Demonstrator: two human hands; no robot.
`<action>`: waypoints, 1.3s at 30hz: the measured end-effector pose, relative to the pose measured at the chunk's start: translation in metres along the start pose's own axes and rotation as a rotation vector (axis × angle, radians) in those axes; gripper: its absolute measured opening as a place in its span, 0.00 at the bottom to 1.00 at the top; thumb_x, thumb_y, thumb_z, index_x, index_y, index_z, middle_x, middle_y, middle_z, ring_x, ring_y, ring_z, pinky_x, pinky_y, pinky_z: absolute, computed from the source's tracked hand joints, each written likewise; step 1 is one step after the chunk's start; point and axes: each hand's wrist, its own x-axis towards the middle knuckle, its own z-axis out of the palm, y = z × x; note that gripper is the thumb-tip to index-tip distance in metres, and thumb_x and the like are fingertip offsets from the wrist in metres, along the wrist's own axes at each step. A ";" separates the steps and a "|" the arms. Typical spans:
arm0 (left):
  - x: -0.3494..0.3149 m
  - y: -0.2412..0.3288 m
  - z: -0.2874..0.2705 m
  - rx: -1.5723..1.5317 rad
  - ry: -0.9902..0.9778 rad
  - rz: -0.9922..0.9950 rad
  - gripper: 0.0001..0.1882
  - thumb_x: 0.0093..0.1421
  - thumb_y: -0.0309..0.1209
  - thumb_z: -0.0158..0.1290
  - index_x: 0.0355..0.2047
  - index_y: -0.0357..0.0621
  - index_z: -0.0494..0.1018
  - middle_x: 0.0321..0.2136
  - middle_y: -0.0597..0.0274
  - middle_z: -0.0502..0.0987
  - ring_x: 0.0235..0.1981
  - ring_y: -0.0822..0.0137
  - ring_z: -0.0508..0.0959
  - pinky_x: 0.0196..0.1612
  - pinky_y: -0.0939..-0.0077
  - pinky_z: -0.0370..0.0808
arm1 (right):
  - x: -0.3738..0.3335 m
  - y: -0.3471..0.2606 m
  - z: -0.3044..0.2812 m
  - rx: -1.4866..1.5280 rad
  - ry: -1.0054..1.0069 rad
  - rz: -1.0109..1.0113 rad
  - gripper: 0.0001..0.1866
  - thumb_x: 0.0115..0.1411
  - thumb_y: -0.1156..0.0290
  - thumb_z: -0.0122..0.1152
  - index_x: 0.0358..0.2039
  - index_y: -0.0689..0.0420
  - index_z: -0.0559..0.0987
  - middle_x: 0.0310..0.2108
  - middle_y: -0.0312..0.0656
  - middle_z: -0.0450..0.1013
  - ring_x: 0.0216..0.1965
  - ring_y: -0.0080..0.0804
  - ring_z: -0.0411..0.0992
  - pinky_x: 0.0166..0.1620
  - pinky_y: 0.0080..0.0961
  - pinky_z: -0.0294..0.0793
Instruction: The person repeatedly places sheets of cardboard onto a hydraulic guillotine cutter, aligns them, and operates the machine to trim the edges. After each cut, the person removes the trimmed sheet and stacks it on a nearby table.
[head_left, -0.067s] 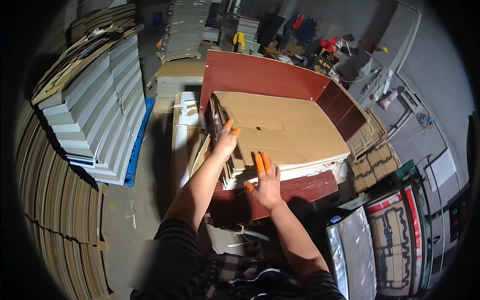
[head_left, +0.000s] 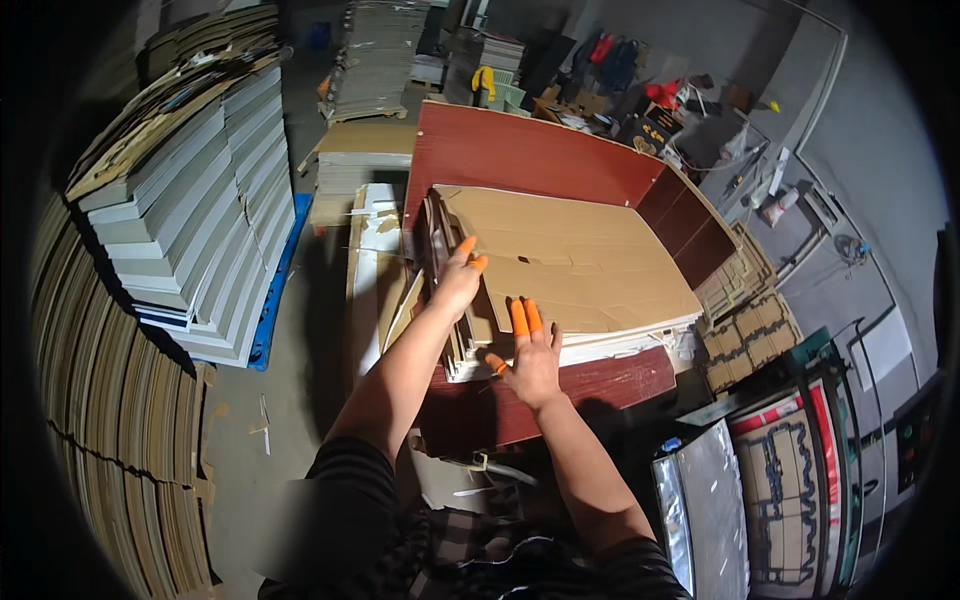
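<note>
A large brown cardboard sheet (head_left: 580, 255) lies flat on top of a stack of sheets with pale edges (head_left: 610, 346). My left hand (head_left: 459, 285) is at the sheet's left edge, its orange-covered thumb and forefinger stretched apart; the other fingers are mostly hidden. At the near edge, my right hand (head_left: 534, 368) has its fingers spread, two orange-tipped ones reaching over the sheet's near left corner. Its thumb, also orange-covered, points left beside the stack's side. The stack rests on a dark red board (head_left: 625, 385).
An upright red panel (head_left: 530, 150) stands behind the stack and bends round its right side. Tall grey board stacks (head_left: 215, 210) stand on a blue pallet (head_left: 276, 300) to the left. Brown cardboard bundles (head_left: 120, 420) fill the near left. A silver panel (head_left: 705, 510) leans at the lower right.
My right hand has shifted slightly forward over the sheet's near edge. My left hand stays at the left edge. The view has moved a little.
</note>
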 end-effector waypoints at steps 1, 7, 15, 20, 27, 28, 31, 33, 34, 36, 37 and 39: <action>0.002 0.006 -0.002 -0.046 -0.046 0.049 0.29 0.63 0.32 0.51 0.62 0.38 0.61 0.54 0.53 0.72 0.54 0.67 0.70 0.56 0.79 0.63 | 0.016 0.005 0.011 -0.040 0.081 -0.035 0.43 0.51 0.57 0.67 0.66 0.50 0.58 0.63 0.50 0.58 0.65 0.48 0.54 0.65 0.57 0.44; 0.029 -0.045 -0.081 0.409 0.266 0.257 0.24 0.62 0.31 0.52 0.58 0.39 0.66 0.45 0.47 0.77 0.47 0.54 0.77 0.51 0.69 0.72 | 0.076 0.028 -0.001 0.287 0.235 0.100 0.18 0.57 0.78 0.56 0.49 0.56 0.77 0.39 0.49 0.76 0.34 0.45 0.74 0.37 0.29 0.75; 0.020 -0.073 -0.034 0.461 0.231 0.217 0.20 0.56 0.38 0.58 0.46 0.38 0.76 0.33 0.47 0.81 0.33 0.60 0.81 0.38 0.73 0.75 | 0.057 0.034 0.008 0.253 0.221 -0.041 0.27 0.50 0.83 0.58 0.53 0.57 0.75 0.50 0.53 0.72 0.50 0.50 0.71 0.54 0.33 0.71; 0.028 -0.062 -0.036 0.419 0.256 0.038 0.17 0.55 0.40 0.59 0.42 0.44 0.79 0.34 0.50 0.81 0.35 0.55 0.81 0.38 0.66 0.75 | 0.042 0.019 0.020 0.167 0.005 -0.061 0.37 0.49 0.66 0.68 0.60 0.53 0.67 0.58 0.52 0.65 0.59 0.49 0.63 0.60 0.42 0.63; 0.009 -0.061 -0.052 0.799 0.245 -0.118 0.26 0.52 0.43 0.61 0.51 0.49 0.72 0.46 0.53 0.76 0.46 0.52 0.77 0.48 0.60 0.73 | 0.031 0.020 0.039 -0.223 -0.380 -0.079 0.47 0.54 0.33 0.52 0.66 0.50 0.58 0.66 0.50 0.55 0.67 0.48 0.49 0.66 0.52 0.48; 0.005 -0.064 -0.052 0.837 0.306 0.014 0.28 0.52 0.41 0.62 0.53 0.50 0.70 0.49 0.54 0.74 0.49 0.52 0.75 0.50 0.60 0.72 | 0.031 0.016 0.034 -0.210 -0.419 -0.067 0.49 0.53 0.32 0.51 0.67 0.50 0.57 0.66 0.50 0.53 0.68 0.48 0.48 0.66 0.52 0.47; 0.011 -0.049 -0.042 0.941 0.293 0.593 0.30 0.53 0.36 0.60 0.56 0.45 0.67 0.58 0.56 0.66 0.63 0.53 0.61 0.64 0.55 0.55 | 0.030 0.017 0.028 -0.187 -0.513 -0.038 0.55 0.49 0.24 0.46 0.68 0.50 0.53 0.70 0.49 0.45 0.71 0.47 0.37 0.68 0.51 0.39; 0.015 -0.029 -0.025 1.137 0.094 0.726 0.31 0.56 0.42 0.56 0.58 0.43 0.66 0.63 0.55 0.61 0.67 0.53 0.54 0.68 0.55 0.47 | 0.028 0.020 0.027 -0.120 -0.515 -0.011 0.55 0.49 0.25 0.46 0.69 0.50 0.53 0.70 0.49 0.44 0.71 0.47 0.37 0.68 0.51 0.38; 0.016 -0.023 -0.015 1.178 -0.024 0.644 0.36 0.59 0.51 0.51 0.63 0.44 0.61 0.66 0.56 0.55 0.69 0.55 0.48 0.69 0.56 0.42 | 0.027 0.024 0.026 -0.039 -0.508 0.012 0.54 0.50 0.28 0.50 0.69 0.49 0.53 0.69 0.53 0.44 0.71 0.48 0.38 0.69 0.49 0.35; 0.022 -0.025 -0.008 1.324 -0.264 0.154 0.47 0.57 0.61 0.47 0.68 0.47 0.48 0.69 0.60 0.49 0.71 0.59 0.43 0.70 0.59 0.38 | 0.020 0.029 0.024 0.143 -0.333 -0.046 0.47 0.51 0.40 0.61 0.66 0.50 0.58 0.66 0.53 0.52 0.69 0.50 0.45 0.67 0.52 0.40; 0.019 -0.040 -0.012 1.325 -0.210 0.177 0.49 0.56 0.62 0.47 0.68 0.46 0.47 0.70 0.61 0.45 0.71 0.60 0.40 0.70 0.61 0.38 | 0.013 0.032 0.020 0.239 -0.208 -0.088 0.45 0.51 0.45 0.65 0.65 0.51 0.61 0.65 0.53 0.54 0.68 0.50 0.48 0.67 0.54 0.42; 0.018 -0.036 -0.016 1.354 -0.237 0.122 0.47 0.57 0.62 0.45 0.68 0.47 0.48 0.70 0.62 0.44 0.71 0.59 0.40 0.70 0.61 0.40 | -0.014 0.022 0.003 0.082 -0.086 -0.060 0.41 0.50 0.55 0.69 0.62 0.53 0.64 0.63 0.52 0.58 0.66 0.51 0.53 0.66 0.55 0.46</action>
